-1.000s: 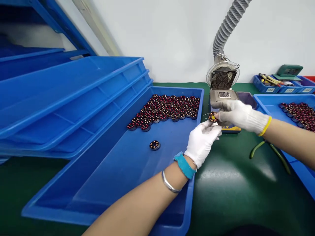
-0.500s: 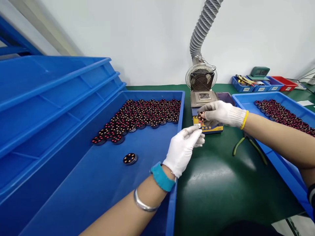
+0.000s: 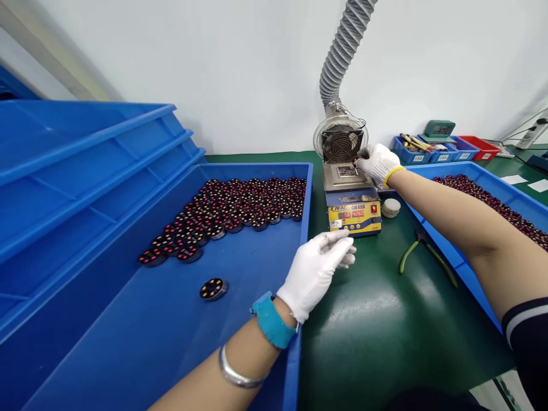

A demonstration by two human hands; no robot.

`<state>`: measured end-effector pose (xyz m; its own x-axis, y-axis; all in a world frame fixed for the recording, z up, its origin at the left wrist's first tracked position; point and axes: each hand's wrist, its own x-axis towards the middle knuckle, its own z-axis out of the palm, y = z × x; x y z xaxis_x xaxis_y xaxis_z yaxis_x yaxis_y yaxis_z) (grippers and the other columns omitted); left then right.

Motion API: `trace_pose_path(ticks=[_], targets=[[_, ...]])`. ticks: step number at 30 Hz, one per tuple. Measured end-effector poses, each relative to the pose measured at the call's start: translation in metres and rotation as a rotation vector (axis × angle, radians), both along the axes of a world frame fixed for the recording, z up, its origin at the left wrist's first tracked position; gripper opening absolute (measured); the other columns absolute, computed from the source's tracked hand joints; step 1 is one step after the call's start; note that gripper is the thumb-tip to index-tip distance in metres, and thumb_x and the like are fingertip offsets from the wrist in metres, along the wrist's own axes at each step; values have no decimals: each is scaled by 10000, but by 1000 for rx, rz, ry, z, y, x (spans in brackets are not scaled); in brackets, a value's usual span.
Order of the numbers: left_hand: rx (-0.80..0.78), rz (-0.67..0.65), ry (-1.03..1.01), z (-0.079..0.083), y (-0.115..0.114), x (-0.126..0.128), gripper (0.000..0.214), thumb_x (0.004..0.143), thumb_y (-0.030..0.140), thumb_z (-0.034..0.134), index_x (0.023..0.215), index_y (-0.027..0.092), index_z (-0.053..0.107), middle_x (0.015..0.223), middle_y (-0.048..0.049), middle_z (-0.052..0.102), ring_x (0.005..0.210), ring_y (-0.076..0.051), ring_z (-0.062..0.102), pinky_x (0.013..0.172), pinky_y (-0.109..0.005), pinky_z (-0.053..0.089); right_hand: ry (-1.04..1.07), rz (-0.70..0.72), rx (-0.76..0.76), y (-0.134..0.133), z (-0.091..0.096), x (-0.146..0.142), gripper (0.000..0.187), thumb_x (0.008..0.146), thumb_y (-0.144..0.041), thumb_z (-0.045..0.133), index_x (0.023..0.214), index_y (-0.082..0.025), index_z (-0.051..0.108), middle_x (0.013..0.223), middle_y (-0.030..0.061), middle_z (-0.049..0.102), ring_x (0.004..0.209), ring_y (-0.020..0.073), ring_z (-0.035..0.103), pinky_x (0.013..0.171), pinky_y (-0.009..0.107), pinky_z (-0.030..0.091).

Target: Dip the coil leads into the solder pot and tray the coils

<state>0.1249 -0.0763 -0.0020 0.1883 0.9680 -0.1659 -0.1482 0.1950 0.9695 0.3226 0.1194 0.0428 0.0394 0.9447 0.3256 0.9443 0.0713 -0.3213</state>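
Over the metal top [image 3: 331, 184] of the yellow-fronted unit [image 3: 363, 221], a round part [image 3: 355, 164] is sitting at the fingertips of R hand [image 3: 379, 162], thumb & fingers clamping it. Unit is standing on green table [image 3: 363, 337], btwn L tray [image 3: 248, 291] & R tray [image 3: 454, 167], both holding parts; grey duct [image 3: 346, 51] is rising behind, nr white wall [image 3: 214, 68]. R arm [image 3: 462, 211] is stretching fwd; L hand [image 3: 314, 271] is hovering nr unit's front, fingers curling, grip unclear.

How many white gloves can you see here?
2: one on the left hand, near the yellow panel; one on the right hand, beside the fan. I see no others.
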Motion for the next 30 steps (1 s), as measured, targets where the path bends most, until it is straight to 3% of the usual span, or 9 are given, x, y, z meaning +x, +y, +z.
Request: trace_pose_path(ticks=[5, 11, 16, 23, 30], targets=[[-4, -21, 16, 0, 0, 0, 384, 763, 339, 724, 1040, 83, 650, 821, -75, 706, 666, -154, 663, 673, -312, 532, -30, 11, -31, 3, -7, 1, 361, 771, -418, 579, 1061, -254, 719, 1065, 77, 711, 1036, 300, 643, 880, 415, 507], [-6, -32, 35, 1, -1, -1, 391, 773, 347, 715, 1054, 85, 649, 827, -73, 703, 678, -154, 664, 689, -317, 536, 18, -4, -21, -1, 1, 1, 340, 776, -397, 576, 1036, -234, 722, 1037, 82, 710, 995, 285, 651, 855, 388, 505], [-8, -47, 58, 1, -1, -1, 392, 781, 355, 708, 1061, 88, 647, 829, -71, 704, 680, -150, 662, 692, -312, 535, 76, -34, -79, 1, 8, 3, 302, 774, -415, 597, 934, -196, 730, 828, 75, 706, 846, 243, 663, 773, 324, 502], [1, -64, 80, 2, -2, 0, 401, 776, 370, 711, 1060, 93, 650, 840, -70, 705, 692, -150, 663, 712, -317, 538, 76, -40, -133, 5, -2, 3, 253, 781, -401, 583, 891, -218, 718, 709, 31, 677, 738, 195, 643, 727, 291, 493], [12, -68, 82, 3, -1, -1, 395, 763, 386, 723, 1031, 103, 661, 834, -74, 709, 683, -162, 661, 712, -340, 543, 79, -40, -78, 3, 2, 2, 248, 745, -404, 606, 822, -199, 723, 772, 65, 692, 783, 221, 652, 751, 318, 506]])
